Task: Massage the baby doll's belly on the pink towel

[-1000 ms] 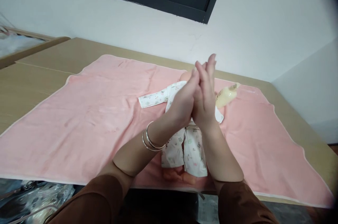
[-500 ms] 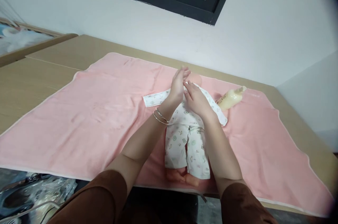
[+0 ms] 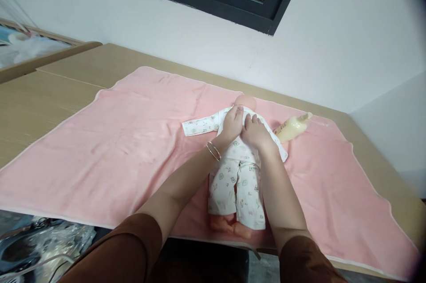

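Fingers of left hand (image 3: 233,124) and right hand (image 3: 257,133) lie slightly curved, apparently gripping nothing, upon the pink doll (image 3: 240,153) in white patterned cloth pyjamas (image 3: 222,189) beneath them; it seems light, its clothing soft, best taken from underneath.

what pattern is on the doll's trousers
Trousers: white with small coloured prints, clearest in the head view.
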Demonstrator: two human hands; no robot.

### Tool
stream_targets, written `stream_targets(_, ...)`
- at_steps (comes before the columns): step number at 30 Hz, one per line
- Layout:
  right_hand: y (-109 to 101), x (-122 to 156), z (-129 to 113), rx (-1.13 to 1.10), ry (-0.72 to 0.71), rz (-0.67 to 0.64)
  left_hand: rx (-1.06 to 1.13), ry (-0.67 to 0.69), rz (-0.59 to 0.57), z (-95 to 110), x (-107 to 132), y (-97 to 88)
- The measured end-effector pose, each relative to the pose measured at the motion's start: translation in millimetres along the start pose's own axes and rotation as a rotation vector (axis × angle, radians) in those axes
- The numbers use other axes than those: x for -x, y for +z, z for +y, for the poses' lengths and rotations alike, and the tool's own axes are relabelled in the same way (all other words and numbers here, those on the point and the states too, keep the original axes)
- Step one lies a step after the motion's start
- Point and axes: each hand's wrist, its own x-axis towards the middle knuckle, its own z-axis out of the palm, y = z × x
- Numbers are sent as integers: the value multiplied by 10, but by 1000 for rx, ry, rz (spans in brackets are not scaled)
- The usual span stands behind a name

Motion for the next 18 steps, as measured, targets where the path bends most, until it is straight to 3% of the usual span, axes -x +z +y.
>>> stream_targets(3, -2, 42, -61, 38, -136, -65, -22, -25, 10, 7, 7, 4)
stream_targets(7, 4, -78, 6, -53, -262, 6, -47, -12, -2, -11, 3, 11)
stream_targets(11, -8, -148, 52, -119, -100, 87, -81, 25, -27, -17, 13, 13)
stream_targets(14, -44, -68, -21, -89, 61, 68, -100, 10, -26, -9, 23, 12)
stream_targets(16, -68, 11, -86, -38, 88, 28, -98, -1, -21, -4, 23, 10)
stream_targets(18, -80, 66, -126, 21, 17, -19, -93, -4, -11, -2, 18, 7)
